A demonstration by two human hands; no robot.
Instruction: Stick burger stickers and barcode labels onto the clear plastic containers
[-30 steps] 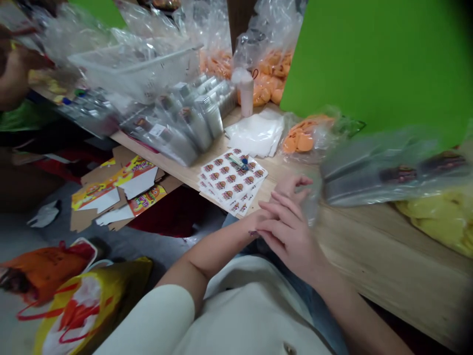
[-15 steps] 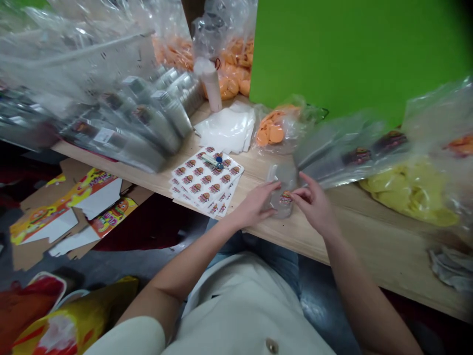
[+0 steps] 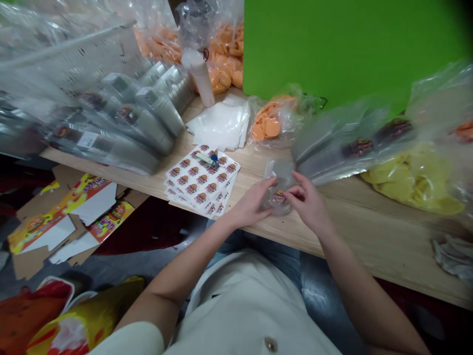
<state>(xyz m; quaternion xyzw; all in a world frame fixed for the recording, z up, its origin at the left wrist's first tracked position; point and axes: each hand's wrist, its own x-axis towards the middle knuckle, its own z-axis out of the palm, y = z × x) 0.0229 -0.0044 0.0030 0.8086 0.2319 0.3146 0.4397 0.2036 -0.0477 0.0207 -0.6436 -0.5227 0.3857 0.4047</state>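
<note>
A clear plastic container (image 3: pixel 284 170) lies on the wooden table close to its front edge. My left hand (image 3: pixel 253 203) grips its left side, thumb low and fingers higher up. On the container's lower part is a small burger sticker (image 3: pixel 279 196), pinched at its right edge between the thumb and finger of my right hand (image 3: pixel 309 203). Whether the whole sticker is pressed flat I cannot tell. To the left lie overlapping sheets of burger stickers (image 3: pixel 195 181), with a small pale tool with a blue end (image 3: pixel 212 160) on top.
Stacked clear containers (image 3: pixel 148 118) fill the left side by a white basket (image 3: pixel 92 54). White bags (image 3: pixel 221 123), a bag of orange discs (image 3: pixel 269 123), bagged containers (image 3: pixel 332 148) and a bag of yellow pieces (image 3: pixel 414 177) stand behind and right. Printed cardboard (image 3: pixel 74 217) lies lower left.
The view has shifted slightly. My right hand and the sticker have moved a little left over the container, while my left hand keeps its grip.
</note>
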